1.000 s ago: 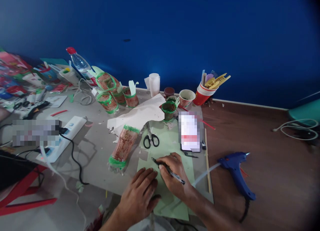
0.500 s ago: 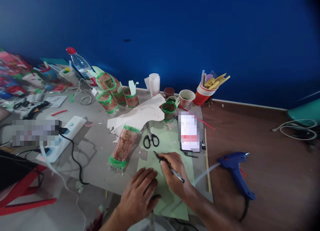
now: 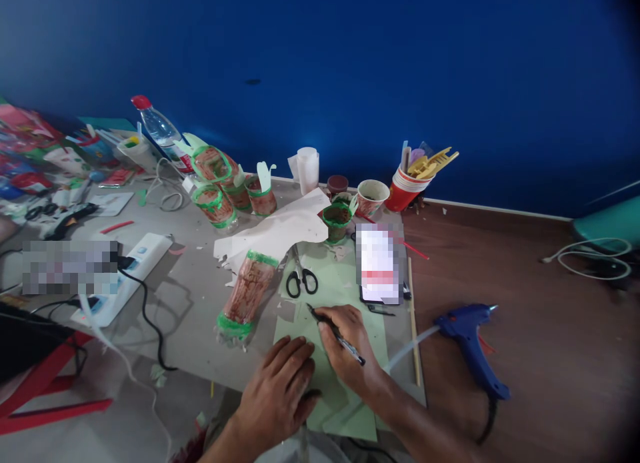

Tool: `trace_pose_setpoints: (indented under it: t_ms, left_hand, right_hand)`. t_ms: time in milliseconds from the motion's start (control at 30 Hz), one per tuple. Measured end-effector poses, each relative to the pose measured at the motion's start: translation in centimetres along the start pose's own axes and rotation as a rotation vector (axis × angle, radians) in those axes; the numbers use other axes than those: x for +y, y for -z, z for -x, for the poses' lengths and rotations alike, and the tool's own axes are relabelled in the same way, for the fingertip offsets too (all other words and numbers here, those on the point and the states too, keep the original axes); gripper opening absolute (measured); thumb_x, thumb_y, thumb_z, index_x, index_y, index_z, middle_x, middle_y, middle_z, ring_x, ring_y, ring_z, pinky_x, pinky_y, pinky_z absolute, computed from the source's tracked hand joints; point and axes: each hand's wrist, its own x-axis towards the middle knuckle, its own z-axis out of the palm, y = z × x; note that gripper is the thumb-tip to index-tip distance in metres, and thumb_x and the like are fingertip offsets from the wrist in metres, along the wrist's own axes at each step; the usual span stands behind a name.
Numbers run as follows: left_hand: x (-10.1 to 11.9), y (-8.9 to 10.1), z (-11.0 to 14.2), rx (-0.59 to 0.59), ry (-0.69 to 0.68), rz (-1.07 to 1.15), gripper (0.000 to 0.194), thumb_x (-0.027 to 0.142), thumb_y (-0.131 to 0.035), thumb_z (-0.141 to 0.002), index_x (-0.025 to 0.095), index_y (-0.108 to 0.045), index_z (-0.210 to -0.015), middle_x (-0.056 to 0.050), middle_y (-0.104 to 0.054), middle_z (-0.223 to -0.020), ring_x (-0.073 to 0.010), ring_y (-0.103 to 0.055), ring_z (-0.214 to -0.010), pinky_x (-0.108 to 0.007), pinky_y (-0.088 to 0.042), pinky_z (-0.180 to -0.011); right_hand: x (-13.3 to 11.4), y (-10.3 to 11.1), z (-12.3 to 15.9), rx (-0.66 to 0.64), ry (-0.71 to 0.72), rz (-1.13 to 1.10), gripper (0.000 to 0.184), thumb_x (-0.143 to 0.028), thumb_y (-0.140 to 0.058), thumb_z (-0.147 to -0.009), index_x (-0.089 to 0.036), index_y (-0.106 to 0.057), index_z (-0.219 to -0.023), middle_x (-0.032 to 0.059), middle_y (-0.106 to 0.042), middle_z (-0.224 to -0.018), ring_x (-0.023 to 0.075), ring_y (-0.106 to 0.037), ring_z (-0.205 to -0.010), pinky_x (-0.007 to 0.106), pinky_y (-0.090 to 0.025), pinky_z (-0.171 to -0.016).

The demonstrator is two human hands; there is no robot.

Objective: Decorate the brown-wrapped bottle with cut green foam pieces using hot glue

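Note:
Between the fingers of my right hand (image 3: 347, 343) is a pen (image 3: 351, 349), its tip over the pale green paper (image 3: 367, 399). My left hand (image 3: 283, 386) lies flat with fingers stretched out on the paper's left edge. Just beyond the hands, black-handled scissors (image 3: 301, 281) rest on the green sheet, their blades partly under a torn white sheet (image 3: 280, 224). To the left lies a brown-painted plastic bottle piece (image 3: 249, 295) with green bands at both ends. A lit phone (image 3: 379, 263), its screen blurred out, is at the right of the paper.
A blue glue gun (image 3: 473, 346) lies on the brown surface at right. Painted cups (image 3: 215, 206) and a red-capped bottle (image 3: 163, 129) stand at the back. A stack of paper cups (image 3: 407, 188) holds yellow utensils. A white power strip (image 3: 127, 276) with cables is at left.
The upper end of the pen has tilted slightly left and up in my right hand. My left hand has stayed in place.

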Motion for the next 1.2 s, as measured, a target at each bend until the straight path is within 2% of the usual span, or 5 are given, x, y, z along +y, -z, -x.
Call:
trace_pose_setpoints:
  t_ms: [600, 967, 1200]
  left_hand:
    - [0.01, 0.11, -0.15, 0.006, -0.002, 0.006, 0.028, 0.033, -0.045, -0.091, 0.013, -0.064, -0.098, -0.012, -0.068, -0.107, -0.0247, -0.057, -0.111, -0.042, -0.048, -0.096]
    - [0.03, 0.1, -0.16, 0.016, -0.01, -0.013, 0.028, 0.033, -0.046, -0.091, 0.013, -0.064, -0.097, -0.012, -0.069, -0.107, -0.0252, -0.057, -0.109, -0.042, -0.049, -0.095]
    - [0.1, 0.0, -0.17, 0.03, -0.004, -0.012, 0.027, 0.033, -0.046, -0.091, 0.014, -0.065, -0.097, -0.012, -0.069, -0.105, -0.0249, -0.058, -0.109, -0.042, -0.049, -0.094]
  right_hand:
    - [-0.59, 0.48, 0.05, -0.041, 0.003, -0.032, 0.021, -0.016, -0.048, -0.083, -0.02, -0.066, -0.093, 0.0054, -0.072, -0.083, 0.0225, -0.065, -0.081, 0.039, -0.044, -0.083]
    - [-0.54, 0.5, 0.56, -0.084, -0.016, -0.045, 0.021, -0.017, -0.047, -0.083, -0.022, -0.066, -0.091, 0.0039, -0.074, -0.087, 0.0212, -0.065, -0.083, 0.042, -0.035, -0.095]
    - [-0.57, 0.38, 0.54, -0.111, -0.011, -0.062, 0.02, -0.015, -0.049, -0.082, -0.021, -0.066, -0.091, 0.0021, -0.074, -0.086, 0.0205, -0.066, -0.082, 0.043, -0.032, -0.095]
